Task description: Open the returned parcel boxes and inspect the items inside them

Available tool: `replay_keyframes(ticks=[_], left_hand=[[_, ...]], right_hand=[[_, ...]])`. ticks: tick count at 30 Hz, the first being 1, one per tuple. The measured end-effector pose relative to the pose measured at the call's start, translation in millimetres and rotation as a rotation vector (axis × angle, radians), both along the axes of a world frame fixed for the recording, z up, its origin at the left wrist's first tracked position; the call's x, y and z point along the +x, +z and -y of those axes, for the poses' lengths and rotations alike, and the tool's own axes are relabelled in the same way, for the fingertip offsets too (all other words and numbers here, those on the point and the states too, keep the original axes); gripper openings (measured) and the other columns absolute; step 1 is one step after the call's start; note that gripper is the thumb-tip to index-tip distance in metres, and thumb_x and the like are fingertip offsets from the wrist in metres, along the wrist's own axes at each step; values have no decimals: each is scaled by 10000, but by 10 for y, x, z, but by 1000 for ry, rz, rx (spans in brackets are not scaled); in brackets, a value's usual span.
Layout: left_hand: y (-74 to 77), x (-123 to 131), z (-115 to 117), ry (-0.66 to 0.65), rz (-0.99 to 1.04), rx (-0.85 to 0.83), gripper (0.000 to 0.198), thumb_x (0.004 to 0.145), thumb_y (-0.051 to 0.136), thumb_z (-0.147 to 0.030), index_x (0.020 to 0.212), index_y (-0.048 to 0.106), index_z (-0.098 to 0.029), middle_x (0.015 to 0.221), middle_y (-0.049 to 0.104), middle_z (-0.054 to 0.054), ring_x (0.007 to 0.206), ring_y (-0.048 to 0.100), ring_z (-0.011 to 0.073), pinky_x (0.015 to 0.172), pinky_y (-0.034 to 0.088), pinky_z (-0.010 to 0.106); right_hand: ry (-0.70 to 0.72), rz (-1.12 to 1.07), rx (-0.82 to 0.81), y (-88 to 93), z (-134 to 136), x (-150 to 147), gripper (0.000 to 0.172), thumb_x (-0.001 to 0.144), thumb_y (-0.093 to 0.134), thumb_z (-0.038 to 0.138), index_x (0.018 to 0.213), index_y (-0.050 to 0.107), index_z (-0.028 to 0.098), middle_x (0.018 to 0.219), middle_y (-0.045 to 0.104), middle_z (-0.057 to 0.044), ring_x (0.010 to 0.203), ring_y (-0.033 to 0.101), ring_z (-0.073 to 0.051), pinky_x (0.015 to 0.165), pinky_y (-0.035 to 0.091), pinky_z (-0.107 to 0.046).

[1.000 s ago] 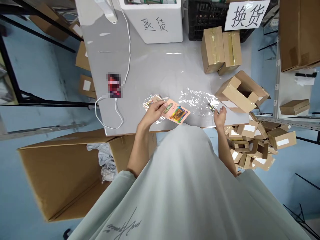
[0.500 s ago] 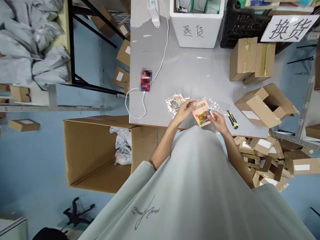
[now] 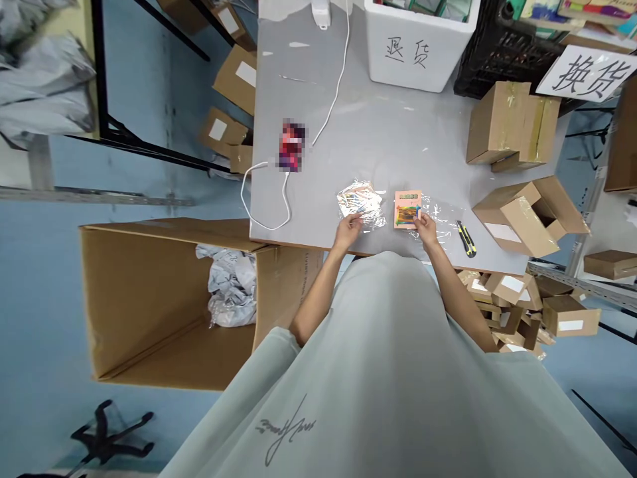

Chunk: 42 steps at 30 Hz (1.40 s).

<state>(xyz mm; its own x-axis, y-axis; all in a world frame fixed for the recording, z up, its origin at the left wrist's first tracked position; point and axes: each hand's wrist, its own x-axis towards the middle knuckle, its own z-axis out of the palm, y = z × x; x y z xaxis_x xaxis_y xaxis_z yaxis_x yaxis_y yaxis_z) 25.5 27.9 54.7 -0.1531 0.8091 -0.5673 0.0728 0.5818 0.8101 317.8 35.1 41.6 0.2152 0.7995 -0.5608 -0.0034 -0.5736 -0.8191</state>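
My right hand (image 3: 424,228) holds the lower right corner of a pink card with a colourful picture (image 3: 407,208), which lies flat on the grey table (image 3: 378,139). My left hand (image 3: 349,228) pinches the near edge of a crinkled clear plastic wrapper with printed cards inside (image 3: 361,199), just left of the pink card. A sheet of clear film (image 3: 440,216) lies under and to the right of the pink card.
A yellow-black utility knife (image 3: 466,239) lies by the table's front edge. An open cardboard box (image 3: 530,212) and two taped boxes (image 3: 510,123) stand right. A phone (image 3: 291,145) on a white cable, a white bin (image 3: 423,43), a large floor carton (image 3: 164,299).
My left hand let go of the pink card and moved left to the plastic wrapper. The right hand set the card flat on the table. The view shifted slightly.
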Motion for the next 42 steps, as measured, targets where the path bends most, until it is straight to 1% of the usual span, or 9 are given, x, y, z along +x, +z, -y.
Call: replay_keyframes(ticks=[4, 8, 10, 16, 24, 27, 32, 36, 42], left_hand=[[-147, -389, -46, 51, -124, -15, 334, 856, 780, -263, 1180, 775, -185, 1257, 818, 147, 1135, 785, 297, 1137, 604, 481], [-262, -527, -92, -7, -208, -70, 400, 866, 783, -244, 1260, 745, -183, 1409, 772, 177, 1208, 775, 325, 1154, 587, 490], [-312, -516, -119, -47, -237, -91, 436, 872, 791, -233, 1300, 726, -179, 1458, 748, 188, 1258, 760, 332, 1165, 575, 483], [-366, -398, -186, -141, -292, -135, 551, 872, 824, -208, 1392, 643, -200, 1449, 734, 155, 1239, 750, 299, 1136, 559, 435], [-298, -471, -248, -78, -281, -166, 361, 917, 796, -206, 1229, 620, -244, 1135, 785, 66, 1173, 764, 288, 1117, 555, 424], [-304, -541, -282, -5, -107, -197, 408, 867, 809, -189, 1233, 635, -240, 986, 756, 19, 1058, 785, 258, 1071, 593, 423], [-185, -694, -262, -60, 158, -192, 330, 799, 852, -242, 1104, 731, -203, 901, 784, 33, 927, 796, 249, 991, 673, 453], [5, -857, -195, -94, 490, -142, 382, 773, 942, -342, 1077, 762, -197, 1093, 859, 91, 1069, 836, 270, 1072, 675, 480], [191, -960, -205, -117, 558, -78, 679, 825, 976, -646, 1312, 751, -228, 1237, 866, 119, 1012, 865, 274, 953, 719, 449]], right_hand=[[-49, 238, -86, -134, -116, -15, 309, 883, 692, 433, 1095, 671, 209, 1150, 841, -147, 1127, 793, -320, 1081, 635, -535], [-80, 495, -15, -131, -125, -68, 425, 891, 659, 322, 1275, 684, 141, 1437, 736, -252, 1449, 657, -377, 1306, 475, -621], [-26, 575, 81, -125, -131, -178, 475, 919, 633, 314, 1355, 682, 133, 1497, 698, -257, 1479, 642, -365, 1316, 479, -601], [293, 377, 63, -263, -304, -776, 472, 929, 686, 354, 1366, 701, 177, 1340, 805, -187, 1211, 784, -316, 1172, 615, -520], [278, 522, -173, -298, -329, -1321, 363, 903, 706, 412, 1205, 709, 212, 1029, 810, -95, 1096, 775, -340, 1082, 606, -493], [183, 415, -199, -225, -265, -1362, 295, 865, 752, 485, 1020, 653, 253, 869, 744, -26, 946, 757, -289, 940, 638, -431], [74, 23, -75, -29, -144, -1280, 465, 764, 862, 616, 917, 573, 286, 725, 658, 55, 727, 685, -192, 683, 571, -308], [107, -59, -6, 186, -91, -1148, 577, 723, 901, 701, 980, 603, 280, 822, 736, 24, 694, 702, -173, 611, 502, -285], [270, -40, 55, 396, -118, -966, 543, 795, 894, 707, 1007, 677, 257, 863, 766, 0, 619, 681, -164, 568, 471, -290]])
